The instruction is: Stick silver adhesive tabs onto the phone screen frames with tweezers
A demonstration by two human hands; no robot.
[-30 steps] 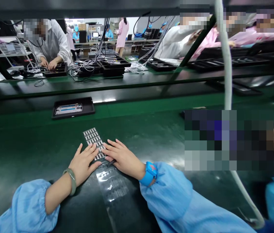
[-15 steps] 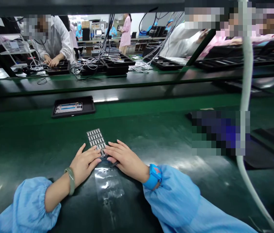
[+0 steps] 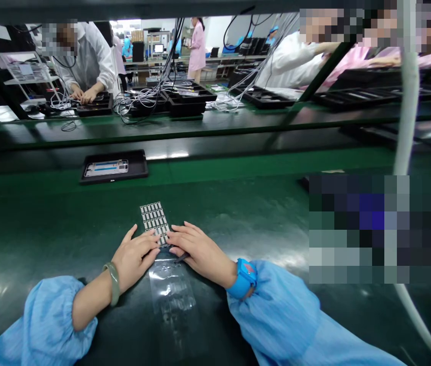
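Note:
A sheet of small pale stickers in rows (image 3: 155,216) lies on the dark green bench in front of me. My left hand (image 3: 135,254) rests at its lower left corner, fingers stretched and fingertips on the sheet. From the lower right, my right hand (image 3: 200,251) touches the sheet with extended fingertips. A thin dark tool (image 3: 181,258) sticks out beneath the right hand's fingers, tucked against the palm; its exact kind is hidden. Below both hands, a clear plastic film (image 3: 171,287) lies flat and shiny.
Further back is a black tray (image 3: 137,165) with a phone-sized frame (image 3: 106,168) in it. A white cable (image 3: 408,117) hangs down on the right. Beyond the raised shelf, co-workers stand among black trays (image 3: 187,104) and bundled wires (image 3: 139,104).
The view has shifted slightly. Both hands keep nearly the same place on the sticker sheet, and the dark tool stays under the right hand.

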